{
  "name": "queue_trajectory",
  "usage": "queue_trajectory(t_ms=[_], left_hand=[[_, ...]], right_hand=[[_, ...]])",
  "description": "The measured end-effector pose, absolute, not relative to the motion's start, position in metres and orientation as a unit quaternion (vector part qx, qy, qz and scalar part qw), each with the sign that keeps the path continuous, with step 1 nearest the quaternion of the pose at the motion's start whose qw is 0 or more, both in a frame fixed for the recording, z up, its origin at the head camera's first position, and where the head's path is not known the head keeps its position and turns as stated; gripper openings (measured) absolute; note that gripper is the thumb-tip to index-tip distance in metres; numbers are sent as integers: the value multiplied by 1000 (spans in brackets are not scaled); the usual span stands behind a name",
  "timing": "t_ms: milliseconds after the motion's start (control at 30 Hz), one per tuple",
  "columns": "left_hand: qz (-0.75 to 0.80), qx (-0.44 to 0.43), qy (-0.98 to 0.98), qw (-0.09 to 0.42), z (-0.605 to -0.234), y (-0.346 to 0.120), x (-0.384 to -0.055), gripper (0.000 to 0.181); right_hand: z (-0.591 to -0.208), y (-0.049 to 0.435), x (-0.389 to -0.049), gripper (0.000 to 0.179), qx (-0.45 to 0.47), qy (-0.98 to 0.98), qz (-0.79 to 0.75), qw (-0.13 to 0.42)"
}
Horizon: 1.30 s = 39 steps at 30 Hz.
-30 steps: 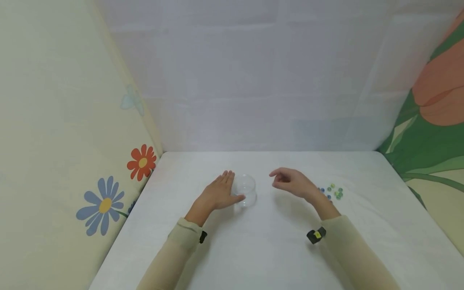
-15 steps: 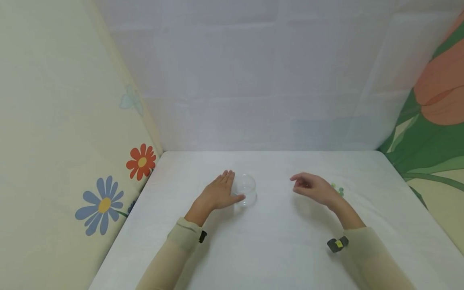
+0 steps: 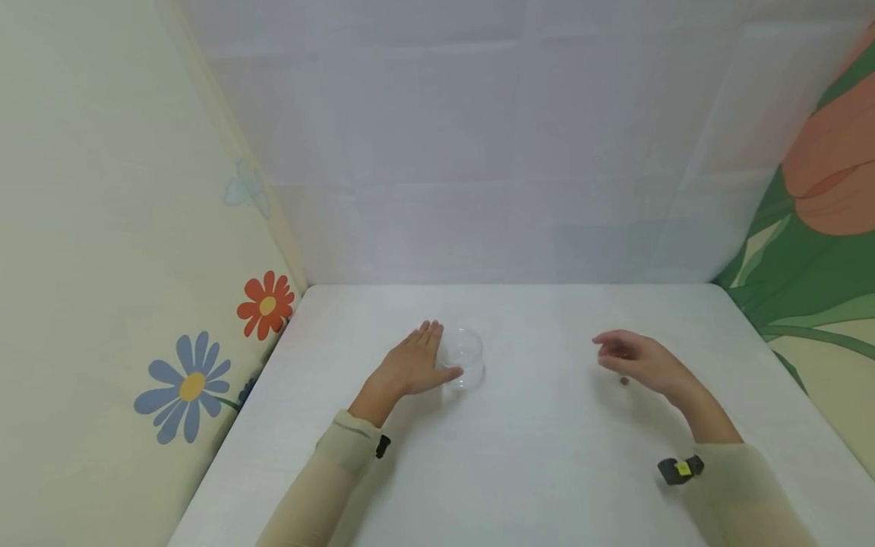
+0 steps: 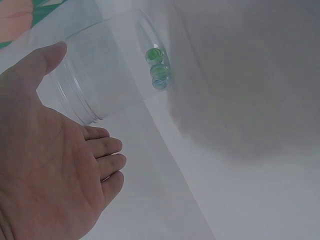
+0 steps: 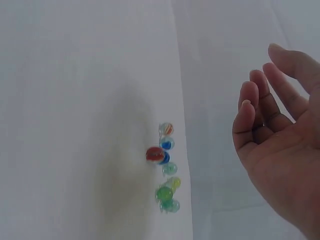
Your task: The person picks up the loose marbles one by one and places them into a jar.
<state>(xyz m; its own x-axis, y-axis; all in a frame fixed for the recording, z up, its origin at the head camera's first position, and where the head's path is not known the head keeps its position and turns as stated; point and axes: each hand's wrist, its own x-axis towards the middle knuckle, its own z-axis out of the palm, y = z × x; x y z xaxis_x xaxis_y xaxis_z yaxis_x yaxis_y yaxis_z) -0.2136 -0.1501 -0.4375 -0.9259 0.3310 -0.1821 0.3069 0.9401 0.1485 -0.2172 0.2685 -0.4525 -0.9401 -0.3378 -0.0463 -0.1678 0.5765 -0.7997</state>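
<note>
A clear jar (image 3: 469,351) stands on the white table, mouth upward. In the left wrist view, 3 green and bluish marbles (image 4: 159,71) lie at its bottom. Beside the jar's rim is my left hand (image 3: 412,365), its fingers straight and the thumb spread across the near side. Over on the right, my right hand (image 3: 639,358) hovers above the table with loosely bent fingers and nothing in them. Several loose marbles appear under it in the right wrist view, including a red one (image 5: 155,155) and a green one (image 5: 164,194). From the head view the hand hides most of them.
The table (image 3: 533,463) has a white cover and meets a white backdrop (image 3: 444,152) at its far edge. A flowered panel (image 3: 198,395) borders the left side, and a tulip-patterned panel (image 3: 820,251) borders the right.
My right hand has moved rightward from near the jar to above the loose marbles, covering most of them in the head view. The left hand and jar have kept their places.
</note>
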Motion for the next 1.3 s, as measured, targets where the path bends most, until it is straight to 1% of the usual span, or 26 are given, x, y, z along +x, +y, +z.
queue_trajectory(t_ms=[267, 800, 1300], left_hand=[[56, 161, 979, 107, -440, -151, -215, 101], [55, 160, 980, 102, -445, -152, -216, 102], [56, 162, 980, 98, -444, -153, -215, 101]], right_hand=[[-458, 302, -213, 47, -132, 905, -394, 92], [-472, 347, -217, 53, -113, 914, -382, 82], [-488, 360, -232, 55, -79, 913, -376, 137]])
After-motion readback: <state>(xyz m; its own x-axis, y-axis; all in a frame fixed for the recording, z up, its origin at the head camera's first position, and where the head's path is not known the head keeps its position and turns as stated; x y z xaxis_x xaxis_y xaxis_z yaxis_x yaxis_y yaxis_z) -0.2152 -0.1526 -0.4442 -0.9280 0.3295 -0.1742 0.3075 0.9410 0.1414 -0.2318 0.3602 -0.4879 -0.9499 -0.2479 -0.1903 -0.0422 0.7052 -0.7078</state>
